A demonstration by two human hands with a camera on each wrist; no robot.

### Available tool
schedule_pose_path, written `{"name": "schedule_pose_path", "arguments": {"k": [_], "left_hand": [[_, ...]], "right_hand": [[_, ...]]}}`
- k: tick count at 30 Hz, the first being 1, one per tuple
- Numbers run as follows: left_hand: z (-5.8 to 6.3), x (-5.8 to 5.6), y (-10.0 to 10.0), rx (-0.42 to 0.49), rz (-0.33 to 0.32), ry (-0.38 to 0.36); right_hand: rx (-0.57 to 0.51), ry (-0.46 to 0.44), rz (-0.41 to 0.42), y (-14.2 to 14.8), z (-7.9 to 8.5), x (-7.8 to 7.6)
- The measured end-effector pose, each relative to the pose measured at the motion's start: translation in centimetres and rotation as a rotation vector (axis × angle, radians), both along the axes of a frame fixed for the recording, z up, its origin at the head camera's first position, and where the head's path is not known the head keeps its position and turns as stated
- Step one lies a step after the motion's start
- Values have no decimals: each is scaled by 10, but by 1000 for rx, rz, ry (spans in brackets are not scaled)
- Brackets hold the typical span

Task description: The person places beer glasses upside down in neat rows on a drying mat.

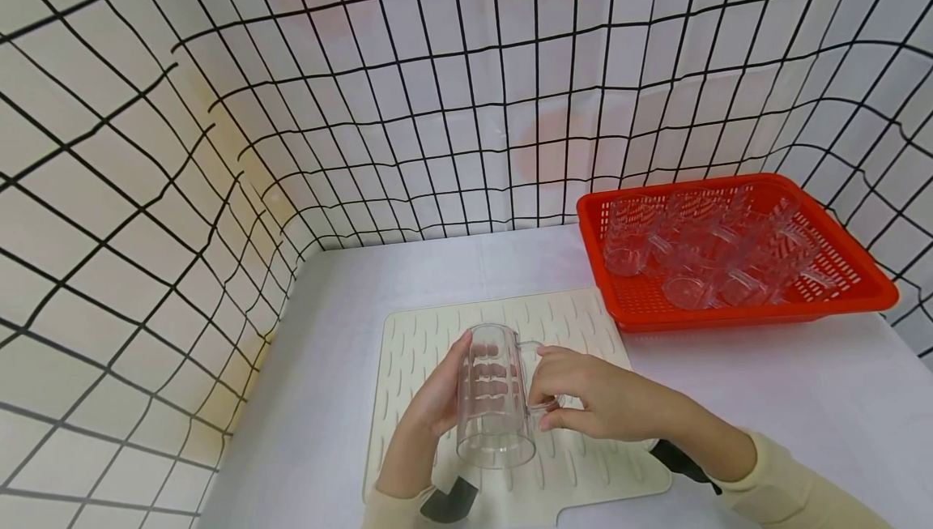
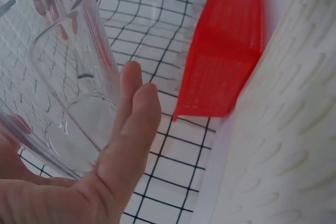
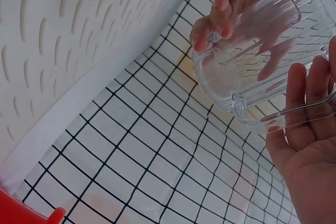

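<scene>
– Over the cream ribbed mat (image 1: 430,334), what's being held?
– One clear mug (image 1: 496,395), handle side facing right. It's hanging tilted, not touching the mat. Both hands are supporting it.
– Left hand (image 1: 442,394)?
– Clamping round the mug body. Fingers are showing through the clear wall in the head view.
– Right hand (image 1: 583,393)?
– Working on the handle (image 1: 530,344): fingers are curling through it, per the right wrist view.
– Which end is the mouth?
– Can't tell; clear walls are blurring together.
– Surroundings?
– Red basket (image 1: 729,321) is sitting at right, just beside the mat's far right part. More clear mugs (image 1: 692,290) are lying in it, overlapping; can't count them. Mat is lying on a white table (image 1: 291,399). Black wire grid (image 1: 535,47) is standing behind and along both sides.
</scene>
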State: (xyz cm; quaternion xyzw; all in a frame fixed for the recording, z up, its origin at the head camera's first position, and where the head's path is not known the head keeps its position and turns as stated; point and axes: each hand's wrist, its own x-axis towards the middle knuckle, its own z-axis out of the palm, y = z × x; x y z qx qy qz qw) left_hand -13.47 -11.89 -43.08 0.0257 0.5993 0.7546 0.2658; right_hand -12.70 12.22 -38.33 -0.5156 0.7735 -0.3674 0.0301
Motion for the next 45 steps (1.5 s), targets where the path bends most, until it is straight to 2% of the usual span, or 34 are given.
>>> {"name": "schedule_pose_path", "arguments": {"k": [6, 12, 15, 18, 23, 28, 37, 45], "left_hand": [[0, 0, 1, -19, 25, -1], [1, -1, 0, -26, 50, 17], [0, -1, -2, -38, 73, 65], [1, -1, -4, -35, 86, 121], [5, 1, -7, 27, 60, 223], [10, 3, -8, 63, 36, 325], [18, 6, -8, 53, 13, 444], [24, 13, -9, 146, -50, 557]], "right_hand": [[-12, 17, 4, -1, 1, 1], [-11, -53, -40, 0, 6, 2], [-36, -74, -80, 2, 10, 2], [-89, -49, -142, 5, 13, 3], [-192, -15, -256, 9, 16, 0], [-257, -36, -311, 12, 20, 1], [-314, -37, -357, 13, 23, 0], [-343, -46, -338, 13, 19, -1]]}}
